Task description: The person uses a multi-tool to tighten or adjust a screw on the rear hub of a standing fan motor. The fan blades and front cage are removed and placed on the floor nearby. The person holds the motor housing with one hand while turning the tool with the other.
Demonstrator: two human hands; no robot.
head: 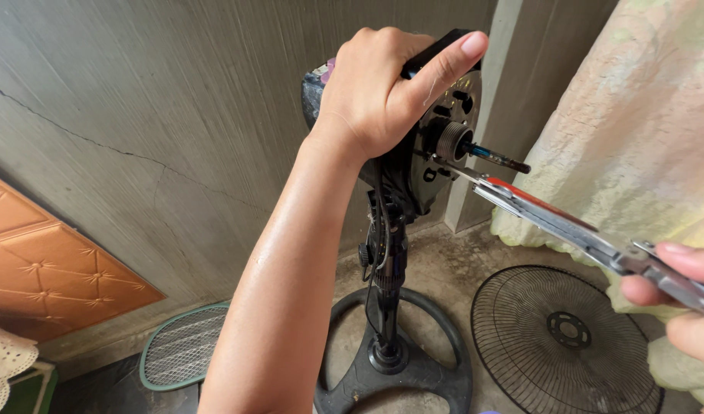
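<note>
We clasp the fan motor housing [413, 130] from above with our left hand [379, 88], fingers wrapped over its top, thumb laid along the face. Our right hand [685, 295] pinches the handles of the long-nose pliers [567, 222], grip pressed together on them. The pliers' long axis runs from lower right up-left, tips touching the housing just beneath the threaded motor shaft [475, 152], which points right. The left hand is nearer the housing. Below the housing stand the base [413, 368] and a detached fan grille [567, 341].
</note>
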